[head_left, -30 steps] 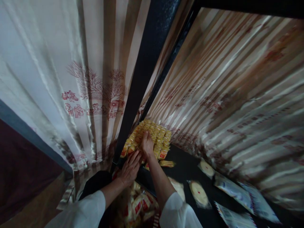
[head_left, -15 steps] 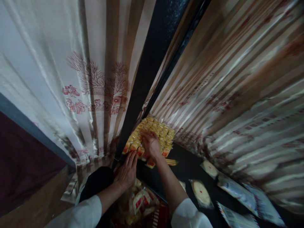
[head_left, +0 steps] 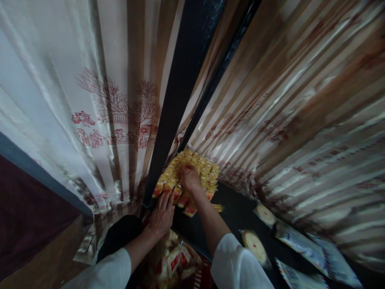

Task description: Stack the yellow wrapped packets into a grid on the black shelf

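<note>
Rows of small yellow packets [head_left: 207,172] in clear wrap, some with red ends, are stacked on a black shelf [head_left: 231,200] in the corner. My left hand [head_left: 162,213] rests against the front left packets, its fingers stretched out flat. Over the middle of the stack is my right hand [head_left: 190,177], its fingers curled in and touching the packets' tops. Whether a packet is between those fingers is hidden. Beneath my forearms sits a red crate [head_left: 197,277] with loose wrapped packets [head_left: 177,259].
Two round, pale wrapped cakes [head_left: 255,247] and several white-and-blue bags [head_left: 302,241] lie to the right on the shelf. A dark upright post [head_left: 177,80] rises behind the stack. Pleated, printed curtains [head_left: 120,96] hang on both sides.
My right hand has curled its fingers in closer over the stack. My left hand stays at the front packets. The view has shifted slightly.
</note>
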Available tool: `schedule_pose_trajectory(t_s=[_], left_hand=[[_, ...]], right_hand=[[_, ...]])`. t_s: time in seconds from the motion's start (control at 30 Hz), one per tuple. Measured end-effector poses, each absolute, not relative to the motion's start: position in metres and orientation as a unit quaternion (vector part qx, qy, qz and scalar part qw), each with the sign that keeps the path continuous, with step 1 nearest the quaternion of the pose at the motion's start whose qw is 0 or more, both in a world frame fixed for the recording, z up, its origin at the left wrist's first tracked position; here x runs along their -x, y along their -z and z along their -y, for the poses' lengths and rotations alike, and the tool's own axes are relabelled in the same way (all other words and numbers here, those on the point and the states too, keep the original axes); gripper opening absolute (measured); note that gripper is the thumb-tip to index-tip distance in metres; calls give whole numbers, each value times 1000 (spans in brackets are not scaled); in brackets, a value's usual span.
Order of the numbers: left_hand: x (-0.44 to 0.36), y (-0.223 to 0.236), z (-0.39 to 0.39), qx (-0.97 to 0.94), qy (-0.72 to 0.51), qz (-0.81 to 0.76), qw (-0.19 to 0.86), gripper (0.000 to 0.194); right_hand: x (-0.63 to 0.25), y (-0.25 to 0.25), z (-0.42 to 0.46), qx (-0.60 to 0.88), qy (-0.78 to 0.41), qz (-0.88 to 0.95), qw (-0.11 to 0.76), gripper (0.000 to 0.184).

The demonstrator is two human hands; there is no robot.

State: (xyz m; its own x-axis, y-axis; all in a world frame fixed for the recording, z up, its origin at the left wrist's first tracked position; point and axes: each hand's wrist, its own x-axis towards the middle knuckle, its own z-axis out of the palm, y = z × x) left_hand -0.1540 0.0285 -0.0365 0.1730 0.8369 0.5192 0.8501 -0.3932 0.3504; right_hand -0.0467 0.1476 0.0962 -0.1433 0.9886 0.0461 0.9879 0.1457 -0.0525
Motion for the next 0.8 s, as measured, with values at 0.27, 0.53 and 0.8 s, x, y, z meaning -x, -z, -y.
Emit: schedule_pose_trajectory(t_s=[0.27, 0.53, 0.8], left_hand=[[151, 36, -28, 756, 329, 566, 14, 47], [159, 31, -25, 788, 323, 523, 11, 59], [153, 30, -25, 787, 323, 524, 34, 73]], right_hand=[[41, -91, -153, 649, -35, 754, 97, 32], [-11, -94, -145, 662, -4, 716, 222, 32], [-5, -112, -144, 675, -2, 735, 69, 27]])
